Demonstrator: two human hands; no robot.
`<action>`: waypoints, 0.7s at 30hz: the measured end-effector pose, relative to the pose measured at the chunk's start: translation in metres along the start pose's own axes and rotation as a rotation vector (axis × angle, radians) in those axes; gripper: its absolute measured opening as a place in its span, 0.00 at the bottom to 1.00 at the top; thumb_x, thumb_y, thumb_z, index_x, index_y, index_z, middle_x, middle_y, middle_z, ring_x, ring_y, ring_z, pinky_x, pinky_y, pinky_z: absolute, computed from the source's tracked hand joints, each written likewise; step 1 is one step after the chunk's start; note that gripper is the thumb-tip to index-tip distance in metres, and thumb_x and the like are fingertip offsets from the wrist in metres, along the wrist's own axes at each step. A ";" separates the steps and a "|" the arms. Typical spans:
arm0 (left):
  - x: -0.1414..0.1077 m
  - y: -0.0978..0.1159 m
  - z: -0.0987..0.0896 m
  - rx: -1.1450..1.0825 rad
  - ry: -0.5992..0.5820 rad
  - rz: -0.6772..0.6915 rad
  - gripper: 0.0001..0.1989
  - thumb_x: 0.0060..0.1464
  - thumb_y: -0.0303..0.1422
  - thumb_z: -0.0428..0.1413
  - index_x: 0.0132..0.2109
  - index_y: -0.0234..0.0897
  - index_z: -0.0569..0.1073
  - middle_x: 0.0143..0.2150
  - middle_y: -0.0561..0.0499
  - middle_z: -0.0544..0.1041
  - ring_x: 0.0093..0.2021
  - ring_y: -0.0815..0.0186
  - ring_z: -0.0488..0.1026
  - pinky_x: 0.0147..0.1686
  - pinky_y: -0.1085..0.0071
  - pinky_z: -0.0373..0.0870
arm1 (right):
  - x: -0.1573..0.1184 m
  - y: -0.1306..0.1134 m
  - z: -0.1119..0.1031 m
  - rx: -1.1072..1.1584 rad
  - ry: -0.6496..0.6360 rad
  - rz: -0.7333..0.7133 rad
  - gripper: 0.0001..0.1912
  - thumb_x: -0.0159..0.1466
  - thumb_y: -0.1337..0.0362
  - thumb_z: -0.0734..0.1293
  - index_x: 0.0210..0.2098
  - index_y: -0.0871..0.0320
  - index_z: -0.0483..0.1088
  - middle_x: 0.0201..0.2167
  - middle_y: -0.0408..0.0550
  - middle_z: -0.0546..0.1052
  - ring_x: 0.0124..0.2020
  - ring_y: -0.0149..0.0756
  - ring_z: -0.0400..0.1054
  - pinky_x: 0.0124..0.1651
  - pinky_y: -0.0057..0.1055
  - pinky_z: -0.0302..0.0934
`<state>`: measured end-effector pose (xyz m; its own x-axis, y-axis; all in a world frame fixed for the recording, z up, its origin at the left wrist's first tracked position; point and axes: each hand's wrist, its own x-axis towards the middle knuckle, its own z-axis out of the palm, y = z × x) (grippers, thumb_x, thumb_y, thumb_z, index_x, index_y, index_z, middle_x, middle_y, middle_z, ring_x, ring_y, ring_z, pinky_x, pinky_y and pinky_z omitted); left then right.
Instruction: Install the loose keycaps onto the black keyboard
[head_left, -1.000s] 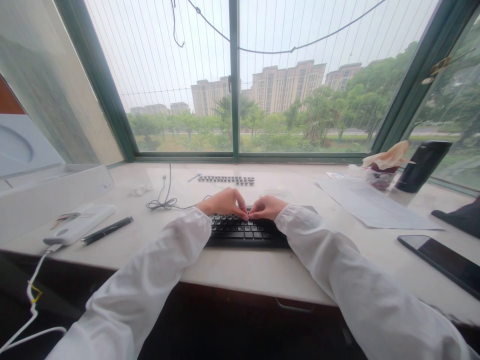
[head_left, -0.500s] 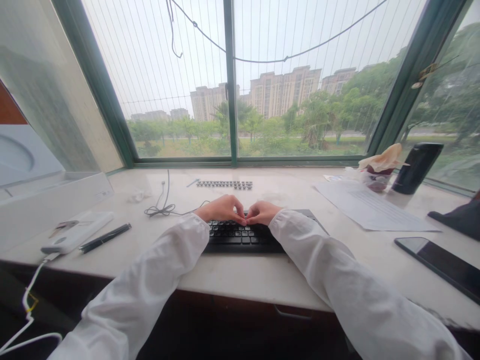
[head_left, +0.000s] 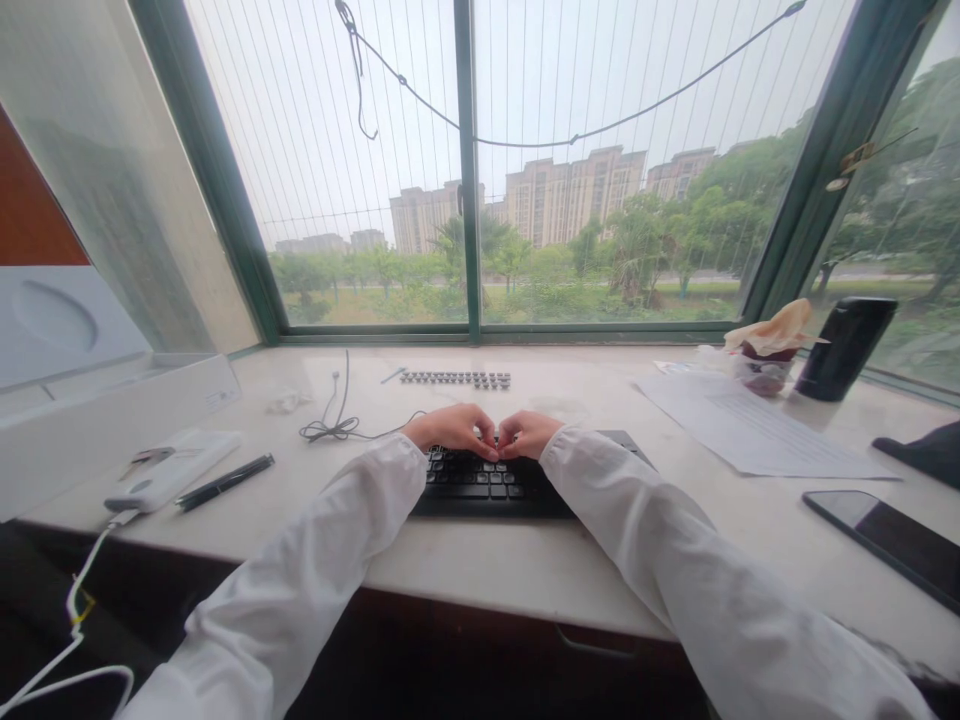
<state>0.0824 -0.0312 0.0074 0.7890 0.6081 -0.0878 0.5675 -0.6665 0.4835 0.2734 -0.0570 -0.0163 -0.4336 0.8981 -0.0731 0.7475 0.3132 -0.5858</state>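
Observation:
A black keyboard (head_left: 480, 492) lies on the white tabletop, its upper part covered by my hands. My left hand (head_left: 457, 430) reaches over it from the left, thumb and fingers pinched together near the key rows. Against it, from the right, my right hand (head_left: 528, 436) is closed in the same way, fingertips almost meeting. Whatever sits between the fingertips is too small to make out. Behind the hands, loose keycaps (head_left: 454, 379) stand in short rows on the table, with a thin light-blue stick at their left end.
A coiled cable (head_left: 330, 428) lies left of the keyboard. Farther left are a pen (head_left: 225, 483), a white power bank (head_left: 176, 470) with keys on it and a white box (head_left: 112, 425). To the right lie paper (head_left: 757, 425), a phone (head_left: 885, 540) and a dark bottle (head_left: 846, 348).
The camera view has shifted slightly, so everything sits a little lower and farther right. Both hands stay pinched together over the keyboard, with the fingers slightly repositioned.

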 end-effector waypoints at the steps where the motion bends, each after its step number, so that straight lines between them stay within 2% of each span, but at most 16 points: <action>1: 0.001 -0.001 0.000 0.005 -0.003 -0.001 0.19 0.41 0.49 0.63 0.32 0.37 0.78 0.29 0.56 0.77 0.32 0.68 0.70 0.34 0.74 0.60 | 0.000 -0.001 0.000 -0.002 0.003 0.004 0.05 0.49 0.61 0.71 0.24 0.55 0.74 0.22 0.40 0.73 0.31 0.33 0.67 0.31 0.27 0.56; 9: 0.006 -0.005 0.000 0.003 -0.025 -0.022 0.19 0.39 0.48 0.63 0.31 0.36 0.77 0.27 0.56 0.76 0.30 0.69 0.68 0.31 0.74 0.59 | 0.004 -0.004 -0.004 0.005 -0.053 0.027 0.05 0.48 0.62 0.71 0.24 0.55 0.73 0.22 0.39 0.72 0.30 0.33 0.67 0.31 0.27 0.56; 15: 0.013 -0.009 -0.003 0.001 -0.093 -0.046 0.20 0.38 0.49 0.64 0.29 0.35 0.75 0.22 0.58 0.69 0.26 0.71 0.63 0.29 0.73 0.56 | 0.009 0.000 -0.003 -0.001 -0.049 0.012 0.05 0.47 0.63 0.71 0.23 0.56 0.72 0.22 0.38 0.71 0.30 0.32 0.66 0.33 0.27 0.56; 21: 0.018 -0.009 -0.006 0.037 -0.140 -0.087 0.20 0.37 0.50 0.64 0.26 0.36 0.74 0.19 0.59 0.65 0.24 0.71 0.60 0.27 0.72 0.53 | 0.013 -0.001 -0.007 0.071 -0.124 0.041 0.05 0.46 0.65 0.71 0.21 0.56 0.70 0.20 0.37 0.70 0.29 0.31 0.65 0.32 0.26 0.55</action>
<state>0.0900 -0.0111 0.0068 0.7603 0.5997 -0.2497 0.6412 -0.6313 0.4363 0.2708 -0.0436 -0.0108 -0.4656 0.8634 -0.1943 0.7300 0.2505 -0.6359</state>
